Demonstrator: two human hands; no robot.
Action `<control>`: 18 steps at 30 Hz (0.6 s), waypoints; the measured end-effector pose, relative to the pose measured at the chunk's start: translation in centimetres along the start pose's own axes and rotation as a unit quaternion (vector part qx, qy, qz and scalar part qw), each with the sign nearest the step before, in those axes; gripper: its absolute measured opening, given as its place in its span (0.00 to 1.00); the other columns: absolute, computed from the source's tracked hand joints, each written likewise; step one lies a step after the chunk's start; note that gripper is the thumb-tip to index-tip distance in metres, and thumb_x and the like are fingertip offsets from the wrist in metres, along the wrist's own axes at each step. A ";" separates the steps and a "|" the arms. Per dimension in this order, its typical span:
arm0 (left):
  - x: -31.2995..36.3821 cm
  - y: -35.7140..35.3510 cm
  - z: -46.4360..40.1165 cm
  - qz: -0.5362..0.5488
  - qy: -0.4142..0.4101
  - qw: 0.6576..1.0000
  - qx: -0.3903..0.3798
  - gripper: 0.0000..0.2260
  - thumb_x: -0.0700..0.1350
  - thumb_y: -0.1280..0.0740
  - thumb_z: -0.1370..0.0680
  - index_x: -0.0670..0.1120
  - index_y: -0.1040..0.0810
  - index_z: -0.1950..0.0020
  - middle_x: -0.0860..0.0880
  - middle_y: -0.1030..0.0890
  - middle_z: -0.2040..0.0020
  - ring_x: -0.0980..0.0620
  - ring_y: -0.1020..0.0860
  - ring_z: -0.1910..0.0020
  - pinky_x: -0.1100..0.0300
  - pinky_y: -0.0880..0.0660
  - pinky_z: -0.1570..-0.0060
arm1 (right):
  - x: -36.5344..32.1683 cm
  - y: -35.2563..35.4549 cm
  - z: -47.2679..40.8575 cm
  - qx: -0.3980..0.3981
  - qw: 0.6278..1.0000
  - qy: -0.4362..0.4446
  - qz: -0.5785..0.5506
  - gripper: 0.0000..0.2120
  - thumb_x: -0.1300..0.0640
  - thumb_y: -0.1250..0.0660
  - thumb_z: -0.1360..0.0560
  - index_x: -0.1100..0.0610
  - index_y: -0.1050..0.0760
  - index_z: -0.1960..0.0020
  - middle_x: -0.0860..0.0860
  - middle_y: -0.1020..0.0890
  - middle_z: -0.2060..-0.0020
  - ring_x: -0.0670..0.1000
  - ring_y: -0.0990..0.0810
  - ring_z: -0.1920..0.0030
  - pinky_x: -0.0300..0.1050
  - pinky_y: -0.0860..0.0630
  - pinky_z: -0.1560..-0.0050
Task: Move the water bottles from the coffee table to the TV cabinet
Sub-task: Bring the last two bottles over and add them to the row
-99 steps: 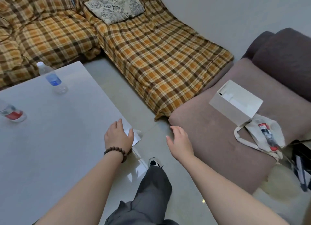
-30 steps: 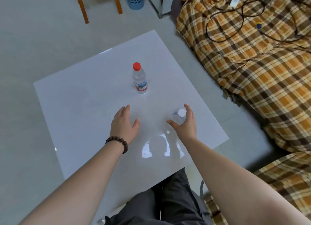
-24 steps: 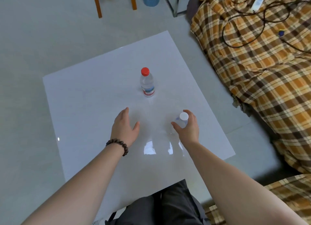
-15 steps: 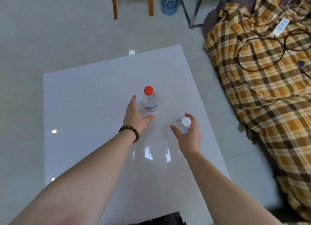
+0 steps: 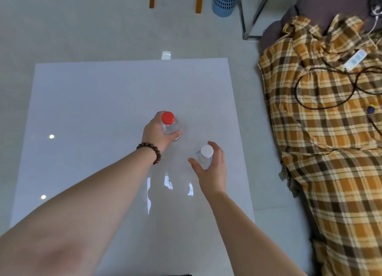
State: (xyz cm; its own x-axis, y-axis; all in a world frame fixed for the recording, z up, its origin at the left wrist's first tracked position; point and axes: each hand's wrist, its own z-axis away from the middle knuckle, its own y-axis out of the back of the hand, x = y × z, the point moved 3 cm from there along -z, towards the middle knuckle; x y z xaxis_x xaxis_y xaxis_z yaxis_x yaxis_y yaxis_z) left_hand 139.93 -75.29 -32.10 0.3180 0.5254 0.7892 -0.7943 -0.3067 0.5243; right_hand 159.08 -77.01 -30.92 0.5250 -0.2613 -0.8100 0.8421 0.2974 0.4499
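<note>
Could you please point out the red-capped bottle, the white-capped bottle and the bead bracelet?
red-capped bottle [image 5: 168, 118]: head view, on its red cap.
white-capped bottle [image 5: 207, 151]: head view, on its white cap.
bead bracelet [image 5: 154, 149]: head view, on the beads at the left wrist.

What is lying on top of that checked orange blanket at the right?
On the plaid blanket lie a looped dark cable, a white remote-like object and a small blue item. What the blanket covers is hidden.

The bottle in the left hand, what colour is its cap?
Red cap, seen clearly from above in the head view.
</note>
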 end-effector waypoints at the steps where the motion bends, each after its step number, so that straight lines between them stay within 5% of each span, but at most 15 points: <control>1: -0.2 0.5 0.5 0.008 0.009 1.000 0.012 0.23 0.46 0.23 0.33 0.48 0.26 0.42 0.53 0.22 0.51 0.51 0.23 0.51 0.60 0.28 0.48 | -0.2 0.0 -0.1 -0.006 1.000 0.002 0.005 0.30 0.55 0.25 0.31 0.48 0.35 0.33 0.44 0.29 0.36 0.44 0.29 0.37 0.38 0.34 0.38; 10: -3.0 9.1 7.3 0.033 0.077 0.990 0.111 0.22 0.46 0.21 0.35 0.48 0.25 0.45 0.52 0.21 0.52 0.52 0.24 0.53 0.61 0.29 0.52 | -4.6 -4.3 1.9 -0.097 0.994 0.038 0.013 0.29 0.53 0.24 0.34 0.51 0.31 0.36 0.45 0.26 0.39 0.46 0.27 0.40 0.41 0.30 0.39; 18: -7.2 19.9 16.4 0.092 0.140 0.952 0.255 0.20 0.45 0.22 0.35 0.49 0.24 0.46 0.52 0.20 0.52 0.52 0.23 0.53 0.63 0.29 0.53 | -12.8 -13.1 9.0 -0.236 0.963 0.134 0.006 0.28 0.54 0.24 0.33 0.51 0.30 0.37 0.44 0.27 0.42 0.43 0.28 0.45 0.25 0.36 0.51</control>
State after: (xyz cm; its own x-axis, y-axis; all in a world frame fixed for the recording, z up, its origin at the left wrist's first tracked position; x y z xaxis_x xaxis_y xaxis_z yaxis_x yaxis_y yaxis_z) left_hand 130.29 -98.18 -22.04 -0.0089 0.5953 0.8034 -0.4460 -0.7215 0.5297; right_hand 142.48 -85.79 -23.10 0.4314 -0.0279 -0.9017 0.6531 0.6992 0.2909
